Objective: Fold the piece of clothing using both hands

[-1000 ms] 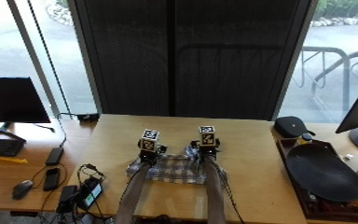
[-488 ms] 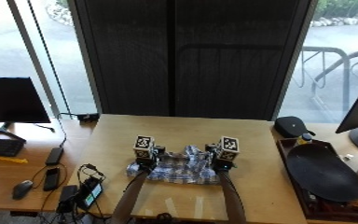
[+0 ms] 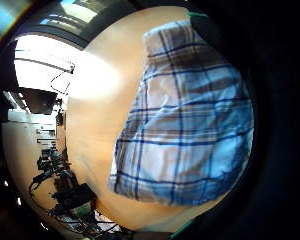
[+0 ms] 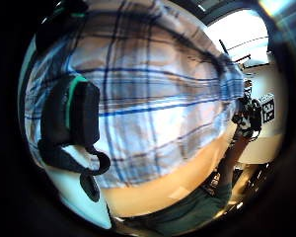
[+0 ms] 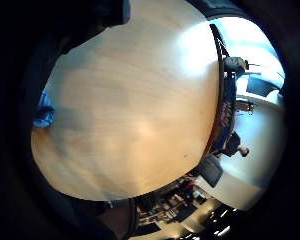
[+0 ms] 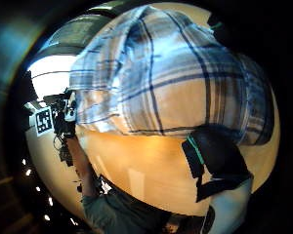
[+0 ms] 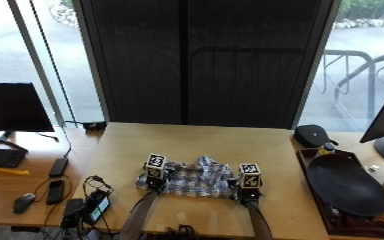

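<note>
On the wooden table [image 7: 198, 145], toward its near edge, sits a crumpled blue-and-white plaid shirt [image 7: 195, 179], bunched up between both hands. Left hand [image 7: 153, 181] is at the shirt's 9 o'clock end, right hand [image 7: 245, 190] at its 3 o'clock end. Palm views show each grip's thumb [image 4: 69, 118] curled over the plaid cloth, so both have hold of it. Black dish [image 7: 345, 185] sits way off at 3 o'clock.
</note>
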Tool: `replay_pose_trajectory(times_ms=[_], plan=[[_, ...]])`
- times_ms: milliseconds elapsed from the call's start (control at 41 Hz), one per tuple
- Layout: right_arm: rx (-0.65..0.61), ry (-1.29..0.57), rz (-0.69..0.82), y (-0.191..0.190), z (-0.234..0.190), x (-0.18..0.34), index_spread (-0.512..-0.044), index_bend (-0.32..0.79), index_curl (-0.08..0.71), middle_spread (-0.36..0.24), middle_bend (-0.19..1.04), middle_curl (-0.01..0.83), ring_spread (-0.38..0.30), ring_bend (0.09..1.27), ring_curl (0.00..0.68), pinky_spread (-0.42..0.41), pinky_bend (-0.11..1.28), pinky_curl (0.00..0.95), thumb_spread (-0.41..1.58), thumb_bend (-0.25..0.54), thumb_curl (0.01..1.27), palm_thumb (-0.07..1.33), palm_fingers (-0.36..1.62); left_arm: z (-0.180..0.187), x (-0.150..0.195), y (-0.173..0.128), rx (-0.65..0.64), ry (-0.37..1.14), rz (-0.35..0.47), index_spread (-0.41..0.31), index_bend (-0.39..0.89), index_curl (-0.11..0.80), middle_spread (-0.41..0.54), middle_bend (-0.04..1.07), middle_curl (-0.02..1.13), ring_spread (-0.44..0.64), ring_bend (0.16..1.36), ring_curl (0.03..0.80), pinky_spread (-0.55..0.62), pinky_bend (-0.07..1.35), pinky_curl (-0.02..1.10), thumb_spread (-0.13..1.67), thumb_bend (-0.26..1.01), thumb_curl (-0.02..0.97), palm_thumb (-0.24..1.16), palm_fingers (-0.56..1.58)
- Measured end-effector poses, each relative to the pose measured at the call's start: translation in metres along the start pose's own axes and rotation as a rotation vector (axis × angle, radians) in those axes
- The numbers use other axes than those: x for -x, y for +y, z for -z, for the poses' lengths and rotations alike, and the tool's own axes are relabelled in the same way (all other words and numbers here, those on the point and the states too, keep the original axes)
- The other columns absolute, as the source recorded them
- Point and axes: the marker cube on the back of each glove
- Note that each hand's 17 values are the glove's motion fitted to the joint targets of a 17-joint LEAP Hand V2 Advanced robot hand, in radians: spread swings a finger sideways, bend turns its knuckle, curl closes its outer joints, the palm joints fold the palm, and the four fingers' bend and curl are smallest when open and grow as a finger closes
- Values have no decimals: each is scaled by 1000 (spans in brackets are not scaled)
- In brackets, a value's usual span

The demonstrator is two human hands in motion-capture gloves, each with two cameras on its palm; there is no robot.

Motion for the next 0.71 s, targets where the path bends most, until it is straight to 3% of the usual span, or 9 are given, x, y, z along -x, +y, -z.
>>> replay_pose_trajectory(times_ms=[98,244,317,415,464,512,561,659,708], plan=[[99,-1,25,4,-4,-7,-344,154,417,-87,79,296,11,213,349,238,520,378,1162,-31,360,787,362,-22,-3,-10,17,26,-24,-151,155,450,-19,94,398,139,369,379,326,309,176,1334,-40,279,421,397],[194,35,40,3,-8,-3,-352,127,382,-109,94,257,-38,287,357,133,625,396,1208,23,376,884,382,-38,-17,-5,166,360,-102,-124,114,413,52,103,349,237,409,377,339,448,236,1409,-34,234,291,228],[301,47,2,10,-9,-7,-355,123,369,-115,115,252,-49,307,363,95,664,405,1236,29,379,906,371,-39,-20,-7,155,450,-142,-120,141,405,77,140,342,274,427,372,357,434,241,1434,-27,219,248,170],[394,38,63,14,-11,-8,-360,103,348,-102,129,247,-40,328,370,72,676,406,1254,19,374,906,281,-46,-3,-26,18,280,-55,-116,178,407,94,171,341,305,429,364,377,400,238,1458,-16,208,214,136],[444,66,25,20,-10,-10,-359,115,349,-94,141,250,-37,345,382,60,684,415,1255,13,373,909,255,-48,3,-30,-8,228,-31,-114,185,409,95,178,342,316,430,361,385,390,238,1466,-14,204,202,140],[418,125,-25,19,-8,-11,-366,112,338,-90,145,249,-34,358,382,50,683,411,1249,10,375,918,231,-48,1,-27,14,235,-34,-114,190,412,98,178,341,325,431,357,390,383,238,1473,-11,201,193,142],[315,198,-44,11,-6,-11,-377,96,316,-107,147,246,-67,422,387,17,683,401,1223,16,380,951,300,-47,-3,-20,66,265,-44,-113,197,417,100,178,341,332,425,352,396,373,238,1479,-9,199,186,142],[219,224,11,3,-5,2,-382,87,282,-146,134,235,-137,531,387,-63,748,389,1199,29,388,1008,503,-47,-3,-18,80,263,-35,-112,194,422,103,177,342,346,425,348,402,360,241,1486,-6,199,181,143],[204,289,-44,4,-1,1,-380,88,274,-173,137,236,-174,586,398,-110,772,390,1193,36,392,1035,618,-49,-1,-22,57,243,-23,-111,195,425,104,175,342,349,422,346,405,355,243,1487,-6,199,177,145]])
